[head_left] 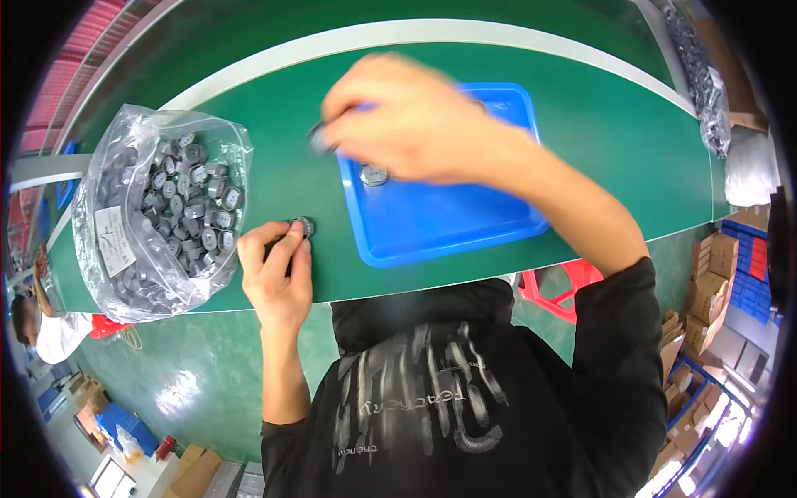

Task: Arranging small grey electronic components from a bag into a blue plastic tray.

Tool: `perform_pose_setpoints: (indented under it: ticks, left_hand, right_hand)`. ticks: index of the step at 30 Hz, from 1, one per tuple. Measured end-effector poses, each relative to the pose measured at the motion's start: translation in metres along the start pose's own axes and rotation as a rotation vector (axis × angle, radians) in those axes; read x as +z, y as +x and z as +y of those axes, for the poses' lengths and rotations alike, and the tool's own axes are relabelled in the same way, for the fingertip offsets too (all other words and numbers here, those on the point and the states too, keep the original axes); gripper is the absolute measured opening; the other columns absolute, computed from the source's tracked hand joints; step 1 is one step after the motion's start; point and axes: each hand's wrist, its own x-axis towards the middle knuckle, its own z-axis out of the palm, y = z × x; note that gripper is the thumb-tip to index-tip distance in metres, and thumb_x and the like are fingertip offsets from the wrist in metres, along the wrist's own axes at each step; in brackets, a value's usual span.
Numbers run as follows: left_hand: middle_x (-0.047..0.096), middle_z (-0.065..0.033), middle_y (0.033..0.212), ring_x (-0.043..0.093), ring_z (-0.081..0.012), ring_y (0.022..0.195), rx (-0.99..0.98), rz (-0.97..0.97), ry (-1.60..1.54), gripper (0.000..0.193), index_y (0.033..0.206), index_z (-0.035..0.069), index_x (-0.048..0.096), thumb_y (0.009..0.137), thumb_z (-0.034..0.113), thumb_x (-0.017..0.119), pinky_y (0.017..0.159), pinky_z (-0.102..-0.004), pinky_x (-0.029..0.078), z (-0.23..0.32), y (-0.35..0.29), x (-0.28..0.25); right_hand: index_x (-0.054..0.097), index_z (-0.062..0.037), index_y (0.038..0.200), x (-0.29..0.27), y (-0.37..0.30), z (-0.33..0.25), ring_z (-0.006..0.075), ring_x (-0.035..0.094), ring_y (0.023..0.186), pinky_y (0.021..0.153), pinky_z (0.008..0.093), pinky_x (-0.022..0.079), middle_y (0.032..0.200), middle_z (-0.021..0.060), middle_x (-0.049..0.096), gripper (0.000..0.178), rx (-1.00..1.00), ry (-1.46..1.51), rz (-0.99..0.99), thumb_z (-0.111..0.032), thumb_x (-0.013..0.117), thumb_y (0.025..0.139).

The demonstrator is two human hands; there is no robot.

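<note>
Over the far left corner of a blue plastic tray, my right hand is smeared by motion. Its fingers pinch a small grey round part. My left hand rests near the table's front edge, left of the tray, its thumb and fingers closed on another grey round part. Inside the tray, one such part lies by the left wall, below my right hand. Something small shows at the tray's far side, partly hidden by my arm. Left of my hands stands an open clear plastic bag full of grey round parts.
The green table has a pale raised strip along its far side. Another bag of dark parts lies at the far right. A red stool stands below the front edge. Another person sits at the far left.
</note>
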Motion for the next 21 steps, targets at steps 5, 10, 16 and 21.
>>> perform_pose_setpoints:
  ticks: [5, 10, 16, 21]
  left_hand:
    - [0.065, -0.0084, 0.103, 0.059, -0.0262, 0.095, -0.012, 0.018, 0.0, 0.026, 0.101, 0.0, 0.075, 0.076, -0.005, 0.078, 0.082, -0.0369, 0.05, 0.002, 0.002, 0.003]
    - [0.065, -0.0087, 0.102, 0.059, -0.0274, 0.095, 0.018, -0.016, 0.049, 0.025, 0.101, 0.0, 0.075, 0.077, -0.005, 0.078, 0.082, -0.0377, 0.05, 0.006, 0.005, 0.003]
    - [0.066, -0.0077, 0.1, 0.06, -0.0251, 0.092, 0.007, -0.057, 0.057, 0.023, 0.1, 0.001, 0.076, 0.078, -0.005, 0.077, 0.079, -0.0356, 0.051, 0.017, 0.02, 0.004]
    - [0.066, -0.0078, 0.097, 0.062, -0.025, 0.088, 0.046, 0.016, 0.019, 0.022, 0.099, 0.004, 0.077, 0.078, -0.003, 0.078, 0.076, -0.0359, 0.052, 0.041, 0.042, 0.007]
  right_hand:
    - [0.072, -0.0065, 0.1, -0.105, -0.086, 0.023, 0.0268, 0.065, 0.096, 0.082, 0.0373, 0.055, 0.106, 0.0076, 0.066, 0.02, 0.224, -0.269, -0.034, -0.006, 0.078, 0.081]
    - [0.073, -0.0036, 0.093, -0.095, -0.127, 0.015, 0.0298, 0.061, 0.102, 0.087, 0.0402, 0.053, 0.107, 0.0089, 0.063, 0.015, 0.314, -0.294, -0.151, -0.005, 0.078, 0.08]
    - [0.073, -0.0037, 0.09, -0.079, -0.124, 0.025, 0.0303, 0.056, 0.111, 0.093, 0.0417, 0.05, 0.109, 0.0088, 0.062, 0.012, 0.334, -0.357, -0.144, -0.006, 0.078, 0.079]
    - [0.073, -0.0042, 0.095, -0.083, -0.134, 0.03, 0.0301, 0.056, 0.114, 0.097, 0.04, 0.049, 0.113, 0.0088, 0.063, 0.015, 0.345, -0.297, -0.034, -0.008, 0.077, 0.081]
